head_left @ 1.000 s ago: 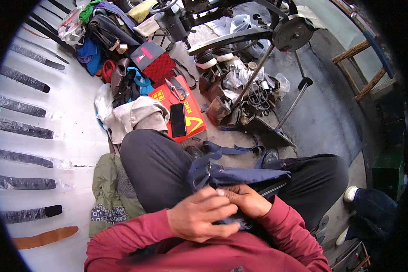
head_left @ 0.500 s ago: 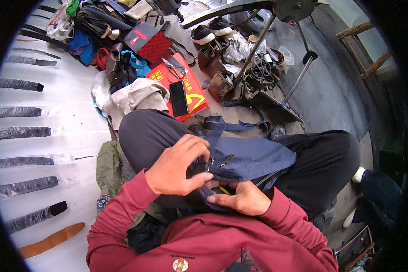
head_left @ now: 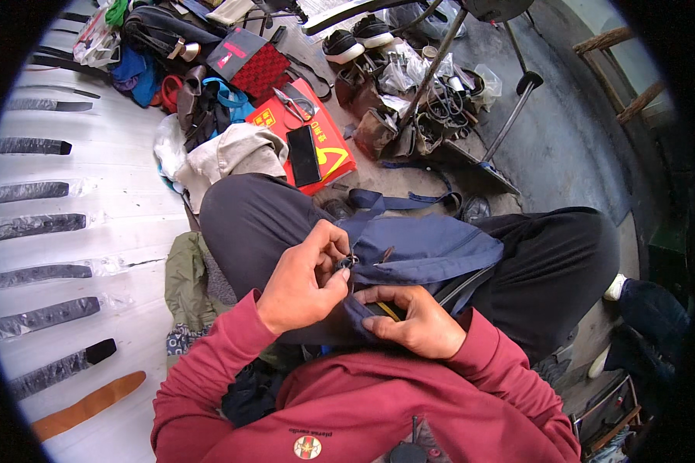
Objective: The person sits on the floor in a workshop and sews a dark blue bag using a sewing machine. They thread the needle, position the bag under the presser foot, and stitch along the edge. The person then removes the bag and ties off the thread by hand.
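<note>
Top edge is cropping a dark wheel [head_left: 498, 7]; mid-frame, left hand [head_left: 300, 282] is pinching an indistinct fitting [head_left: 347, 262], right hand [head_left: 418, 324] a blue bag [head_left: 436, 245].

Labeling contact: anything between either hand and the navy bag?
Nothing visible. The left hand pinches a small dark fitting at the edge of the navy bag; the right hand grips the bag's fabric directly. The black phone lies on the red box, clear of both.

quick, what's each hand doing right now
Left hand: closed, thumb and fingers pinching a small dark fitting on the blue bag.
Right hand: closed, gripping the bag's near edge.
</note>
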Available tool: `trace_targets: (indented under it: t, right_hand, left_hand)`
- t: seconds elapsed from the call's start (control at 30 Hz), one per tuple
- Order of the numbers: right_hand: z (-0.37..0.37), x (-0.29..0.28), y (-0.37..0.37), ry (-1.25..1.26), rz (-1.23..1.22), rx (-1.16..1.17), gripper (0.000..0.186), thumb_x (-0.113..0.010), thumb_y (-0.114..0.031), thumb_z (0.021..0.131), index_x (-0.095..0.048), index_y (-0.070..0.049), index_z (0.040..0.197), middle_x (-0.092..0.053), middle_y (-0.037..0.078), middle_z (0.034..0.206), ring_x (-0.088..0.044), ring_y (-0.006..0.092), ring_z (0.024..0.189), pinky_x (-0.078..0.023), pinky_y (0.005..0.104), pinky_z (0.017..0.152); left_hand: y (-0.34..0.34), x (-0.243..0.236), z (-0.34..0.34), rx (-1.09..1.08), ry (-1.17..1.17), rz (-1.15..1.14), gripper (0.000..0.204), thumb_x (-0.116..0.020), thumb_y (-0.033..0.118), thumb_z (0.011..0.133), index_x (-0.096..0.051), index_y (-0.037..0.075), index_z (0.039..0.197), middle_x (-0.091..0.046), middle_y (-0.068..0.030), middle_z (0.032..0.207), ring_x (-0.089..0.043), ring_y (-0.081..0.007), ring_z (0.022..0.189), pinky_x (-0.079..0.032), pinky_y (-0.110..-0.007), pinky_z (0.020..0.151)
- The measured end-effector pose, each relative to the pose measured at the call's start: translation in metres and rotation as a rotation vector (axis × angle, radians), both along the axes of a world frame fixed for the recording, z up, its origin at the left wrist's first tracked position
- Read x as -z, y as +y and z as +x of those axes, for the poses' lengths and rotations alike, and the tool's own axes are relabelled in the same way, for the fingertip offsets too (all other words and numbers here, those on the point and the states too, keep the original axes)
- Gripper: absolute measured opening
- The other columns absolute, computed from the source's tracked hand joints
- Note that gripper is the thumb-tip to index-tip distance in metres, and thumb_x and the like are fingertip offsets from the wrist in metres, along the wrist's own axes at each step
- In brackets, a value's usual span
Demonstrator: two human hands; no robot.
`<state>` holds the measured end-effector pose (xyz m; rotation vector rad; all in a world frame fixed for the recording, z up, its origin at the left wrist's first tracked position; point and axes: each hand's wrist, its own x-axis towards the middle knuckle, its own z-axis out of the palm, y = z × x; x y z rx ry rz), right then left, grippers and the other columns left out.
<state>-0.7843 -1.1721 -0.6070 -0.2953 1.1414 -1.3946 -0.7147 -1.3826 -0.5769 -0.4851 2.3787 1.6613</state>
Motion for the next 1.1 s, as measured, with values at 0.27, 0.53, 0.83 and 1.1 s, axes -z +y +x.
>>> trace_targets:
  t: [0.27, 0.53, 0.83, 1.1]
  right_hand:
    - [0.006, -0.003, 0.004, 0.349, -0.002, 0.118, 0.036, -0.062, -0.003, 0.087, -0.066, 0.008, 0.121, -0.07, 0.017, 0.101, -0.065, 0.0167, 0.092, -0.052, 0.0317, 0.084]
    - [0.003, -0.007, 0.018, 0.442, -0.024, 0.058, 0.037, -0.063, -0.003, 0.084, -0.067, 0.006, 0.119, -0.067, 0.018, 0.098, -0.068, 0.0229, 0.087, -0.053, 0.035, 0.078]
    - [0.001, -0.023, 0.04, 0.636, 0.045, 0.087, 0.037, -0.066, -0.005, 0.083, -0.068, 0.002, 0.119, -0.063, 0.019, 0.09, -0.065, 0.0336, 0.078, -0.052, 0.0378, 0.073]
    - [0.003, -0.01, 0.042, 0.185, 0.124, 0.152, 0.032, -0.057, -0.022, 0.107, -0.071, 0.005, 0.116, -0.068, 0.001, 0.087, -0.055, 0.005, 0.082, -0.048, 0.0248, 0.074]
  left_hand:
    - [-0.01, -0.001, -0.001, 0.336, 0.247, -0.302, 0.025, -0.064, -0.005, 0.076, -0.069, 0.006, 0.098, -0.063, -0.0136, 0.117, -0.063, -0.0259, 0.1, -0.05, -0.036, 0.09]
    - [-0.021, -0.029, -0.035, 0.914, 0.354, -0.498, 0.038, -0.079, 0.029, 0.076, -0.069, 0.02, 0.112, -0.05, -0.0132, 0.15, -0.031, -0.0425, 0.151, -0.024, -0.063, 0.118]
    - [-0.009, -0.007, -0.059, 1.009, 0.506, -0.35, 0.036, -0.081, 0.03, 0.077, -0.059, 0.008, 0.094, -0.058, -0.0106, 0.094, -0.062, -0.0338, 0.099, -0.045, -0.052, 0.1]
    - [0.001, 0.017, -0.02, 0.572, 0.657, -0.283, 0.034, -0.087, 0.022, 0.071, -0.061, 0.005, 0.084, -0.057, -0.0106, 0.081, -0.058, -0.0317, 0.073, -0.049, -0.041, 0.071]
